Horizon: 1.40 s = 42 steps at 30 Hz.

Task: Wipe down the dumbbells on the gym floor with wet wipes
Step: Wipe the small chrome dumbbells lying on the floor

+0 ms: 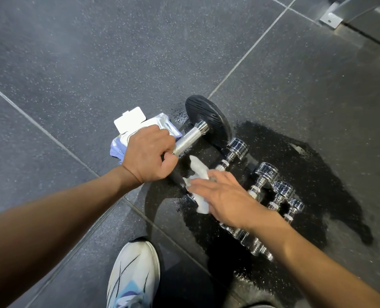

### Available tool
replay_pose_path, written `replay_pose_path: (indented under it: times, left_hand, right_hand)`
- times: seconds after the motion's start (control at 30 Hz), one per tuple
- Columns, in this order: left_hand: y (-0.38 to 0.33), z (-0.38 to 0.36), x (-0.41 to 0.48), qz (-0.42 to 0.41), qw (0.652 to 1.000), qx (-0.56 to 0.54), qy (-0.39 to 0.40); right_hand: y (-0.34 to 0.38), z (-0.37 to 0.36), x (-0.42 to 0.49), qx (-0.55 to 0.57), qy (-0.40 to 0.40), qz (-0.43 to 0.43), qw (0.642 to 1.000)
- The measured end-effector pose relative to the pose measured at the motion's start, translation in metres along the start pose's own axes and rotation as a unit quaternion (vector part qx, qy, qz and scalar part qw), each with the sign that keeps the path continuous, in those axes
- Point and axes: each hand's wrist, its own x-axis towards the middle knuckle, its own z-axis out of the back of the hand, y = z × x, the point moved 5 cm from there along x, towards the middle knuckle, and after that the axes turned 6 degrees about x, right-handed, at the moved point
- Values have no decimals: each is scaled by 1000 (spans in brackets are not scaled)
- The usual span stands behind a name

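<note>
- Firmly, left hand (149, 154) grips the black dumbbell (193, 133) by its handle.
- Nearby, right hand (224, 198), fingers straight, presses white wipe (198, 172) on its near end.

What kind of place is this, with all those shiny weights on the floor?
Most likely a gym. The floor is dark speckled tiles that look like rubber, a big dumbbell with a black plate is beside a row of small chrome dumbbells, and a bolted metal frame foot shows in the corner.
</note>
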Motion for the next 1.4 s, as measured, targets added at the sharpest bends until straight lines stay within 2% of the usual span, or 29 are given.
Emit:
replay_pose_path:
  times: [0.1,0.33,0.57,0.7,0.87,1.17,1.3,1.4]
  left_hand:
    - [-1,1,0,-5,1000,-3,-7]
    - [-1,2,1,-3,1000,-11,-10]
    - [-1,3,0,-9,1000,-8,-8]
    - [-1,2,0,-5,1000,-11,-6]
    - [0,3,0,-5,1000,-10,1]
    - [0,2,0,-4,1000,-8,3]
    - [0,1,0,-2,1000,-6,3]
    - [0,2,0,-3,1000,-2,-4]
  right_hand:
    - [2,-11,8,-77,9,6,997]
    - [15,-17,20,-172,64,9,983]
    - [21,-17,38,-204,150,3,967]
    - [22,-23,35,-233,174,-7,957]
    - [23,-29,40,-246,266,8,932]
    - [20,-36,23,-227,224,73,945]
    - [19,-32,19,-183,170,100,963]
    - [22,-27,13,-148,118,86,978]
